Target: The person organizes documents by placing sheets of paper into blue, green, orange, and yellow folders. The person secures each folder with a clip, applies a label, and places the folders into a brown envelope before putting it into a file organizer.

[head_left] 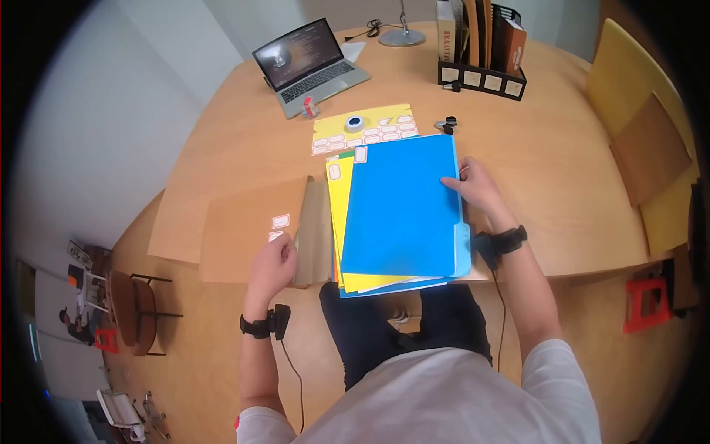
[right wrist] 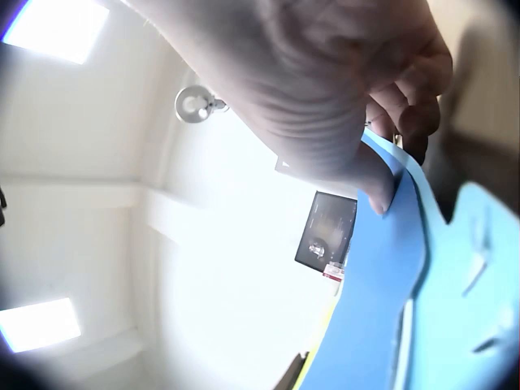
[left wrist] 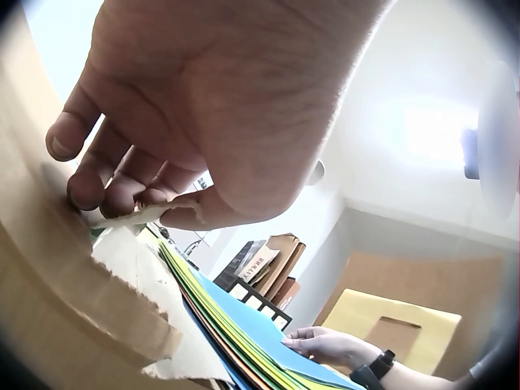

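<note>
A brown paper envelope (head_left: 244,222) lies at the left of the desk with white, red-bordered labels (head_left: 280,221) on it. My left hand (head_left: 274,263) pinches the envelope's opening; in the left wrist view its torn, ragged edge (left wrist: 134,292) shows, with the fingers (left wrist: 106,175) curled at the paper. Right beside the opening lies a stack of coloured folders, a blue folder (head_left: 403,211) on top and a yellow folder (head_left: 337,200) beneath. My right hand (head_left: 477,189) grips the blue folder's right edge, its thumb (right wrist: 375,183) on top and the other fingers underneath.
Behind the stack lie a yellow label sheet (head_left: 325,129) and a roll of tape (head_left: 355,123). Black binder clips (head_left: 447,124) sit to its right. A laptop (head_left: 310,63), a lamp base (head_left: 401,35) and a black file holder (head_left: 484,80) stand farther back. The stack overhangs the desk's front edge.
</note>
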`<state>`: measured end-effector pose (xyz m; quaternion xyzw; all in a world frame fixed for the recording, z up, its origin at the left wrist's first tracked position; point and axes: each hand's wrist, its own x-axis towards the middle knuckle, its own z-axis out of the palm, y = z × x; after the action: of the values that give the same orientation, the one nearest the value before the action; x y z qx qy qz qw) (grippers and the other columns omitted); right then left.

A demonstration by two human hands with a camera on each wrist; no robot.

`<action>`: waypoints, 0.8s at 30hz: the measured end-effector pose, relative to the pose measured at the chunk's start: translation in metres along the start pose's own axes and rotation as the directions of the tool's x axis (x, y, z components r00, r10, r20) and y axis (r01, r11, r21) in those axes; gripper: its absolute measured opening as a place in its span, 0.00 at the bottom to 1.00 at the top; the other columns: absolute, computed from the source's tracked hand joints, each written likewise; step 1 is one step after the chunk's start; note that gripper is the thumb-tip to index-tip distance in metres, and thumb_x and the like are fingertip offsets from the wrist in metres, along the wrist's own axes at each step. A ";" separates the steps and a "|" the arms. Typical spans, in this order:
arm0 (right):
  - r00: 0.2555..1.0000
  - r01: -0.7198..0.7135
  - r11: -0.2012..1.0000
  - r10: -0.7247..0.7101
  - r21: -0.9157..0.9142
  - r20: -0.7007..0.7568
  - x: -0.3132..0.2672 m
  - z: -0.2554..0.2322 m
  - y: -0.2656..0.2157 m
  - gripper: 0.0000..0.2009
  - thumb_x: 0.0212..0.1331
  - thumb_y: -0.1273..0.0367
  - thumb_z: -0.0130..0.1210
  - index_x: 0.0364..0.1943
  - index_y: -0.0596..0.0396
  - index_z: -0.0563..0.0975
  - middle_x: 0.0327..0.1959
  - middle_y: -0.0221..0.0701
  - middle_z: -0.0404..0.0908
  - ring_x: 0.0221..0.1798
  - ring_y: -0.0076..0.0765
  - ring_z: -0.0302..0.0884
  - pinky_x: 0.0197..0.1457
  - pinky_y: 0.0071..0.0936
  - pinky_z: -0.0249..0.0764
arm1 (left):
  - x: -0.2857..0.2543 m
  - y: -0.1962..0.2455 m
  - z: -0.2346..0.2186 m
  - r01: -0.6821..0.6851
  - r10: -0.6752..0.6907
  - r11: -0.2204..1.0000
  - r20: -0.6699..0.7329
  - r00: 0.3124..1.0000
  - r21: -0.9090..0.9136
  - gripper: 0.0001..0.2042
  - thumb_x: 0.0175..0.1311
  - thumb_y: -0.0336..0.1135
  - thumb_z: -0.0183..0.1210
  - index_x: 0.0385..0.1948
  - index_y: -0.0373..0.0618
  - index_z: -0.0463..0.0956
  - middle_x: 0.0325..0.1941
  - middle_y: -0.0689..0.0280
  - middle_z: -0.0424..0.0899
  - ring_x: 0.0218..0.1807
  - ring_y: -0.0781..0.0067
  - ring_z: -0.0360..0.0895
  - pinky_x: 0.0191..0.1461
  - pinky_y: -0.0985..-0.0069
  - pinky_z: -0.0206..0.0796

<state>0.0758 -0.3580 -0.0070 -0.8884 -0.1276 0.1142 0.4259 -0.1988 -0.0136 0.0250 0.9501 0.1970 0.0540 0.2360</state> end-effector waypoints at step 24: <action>0.982 -0.122 0.455 -0.073 0.882 0.174 -0.084 0.011 -0.030 0.04 0.68 0.70 0.58 0.39 0.54 0.77 0.24 0.28 0.82 0.21 0.20 0.78 0.24 0.14 0.70 | 0.004 0.006 -0.015 -0.013 0.030 0.997 -0.224 0.974 0.076 0.09 0.66 0.35 0.55 0.27 0.41 0.71 0.21 0.53 0.74 0.27 0.47 0.75 0.31 0.59 0.65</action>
<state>-0.0106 -0.3592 0.0178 -0.5220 -0.0757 0.2526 0.8111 -0.1963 -0.0105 0.0409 0.9480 0.2140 0.1565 0.1761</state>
